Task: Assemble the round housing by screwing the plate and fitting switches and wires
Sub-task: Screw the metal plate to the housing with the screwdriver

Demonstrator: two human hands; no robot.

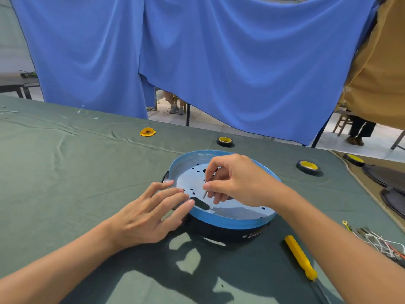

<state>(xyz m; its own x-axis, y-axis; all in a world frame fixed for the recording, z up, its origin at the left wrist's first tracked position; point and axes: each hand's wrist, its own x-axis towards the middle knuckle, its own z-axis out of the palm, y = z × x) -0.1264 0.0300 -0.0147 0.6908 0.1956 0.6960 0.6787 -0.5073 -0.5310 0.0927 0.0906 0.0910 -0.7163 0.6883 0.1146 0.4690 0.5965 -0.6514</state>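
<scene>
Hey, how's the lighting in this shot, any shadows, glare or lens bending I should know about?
Head view: hard light casts dark arm shadows on the green tablecloth; the pale perforated plate inside the blue-rimmed round housing shows soft glare; the wide lens bends the table edge; the white wire bundle at right looks blurred.

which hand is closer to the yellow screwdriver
Right. The right hand, pinching a metal pin over the plate, is up-left of the screwdriver; the left hand rests at the housing's left rim, farther off.
</scene>
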